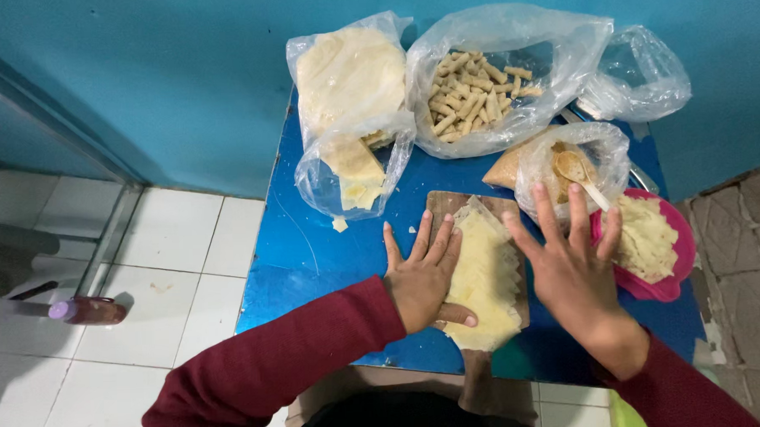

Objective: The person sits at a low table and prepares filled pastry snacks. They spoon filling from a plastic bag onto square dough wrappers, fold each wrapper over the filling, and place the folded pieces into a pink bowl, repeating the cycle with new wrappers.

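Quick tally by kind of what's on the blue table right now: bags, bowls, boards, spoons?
Plastic bags: 4 (stacked sheets, rolled sticks, empty bag, crumbs)
Pink bowl: 1
Wooden board: 1
Wooden spoon: 1
Pale sheet on the board, between left hand and right hand: 1
Total: 8

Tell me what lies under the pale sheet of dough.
A wooden board shows at the dough sheet's top and right edges, resting on the blue table. The board's middle is covered by the dough.
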